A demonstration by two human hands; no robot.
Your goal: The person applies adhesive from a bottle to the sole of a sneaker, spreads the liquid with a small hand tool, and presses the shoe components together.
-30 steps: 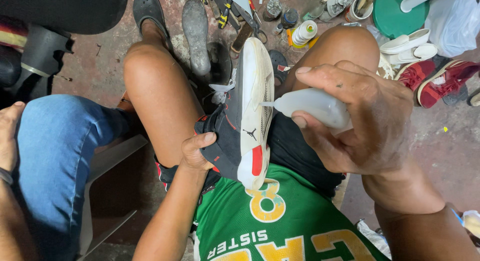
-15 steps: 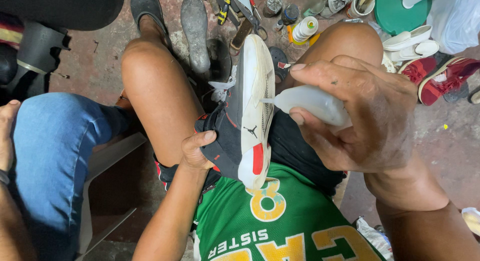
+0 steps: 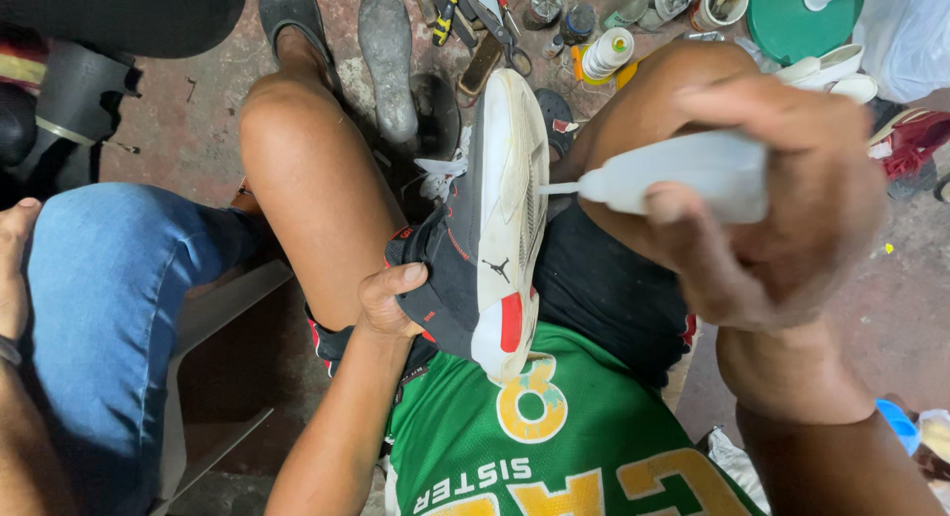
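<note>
Between the bare knees, near centre of the view, a dark grey sneaker (image 3: 485, 249) with a white sole stands on edge, sole facing right. Left hand (image 3: 388, 303) grips its upper from the left, thumb on top, fingers wrapped under and out of sight. Right hand (image 3: 782, 199) holds a white squeeze bottle (image 3: 683, 170), fingers curled tight around its body, thumb pressed on the near side. Nozzle tip touches the sole's edge. Far side, on the floor: scissors (image 3: 500, 26), a detached grey sole (image 3: 388, 56), a thread spool (image 3: 606, 53). At left, another person's jeans-clad leg (image 3: 109, 308).
</note>
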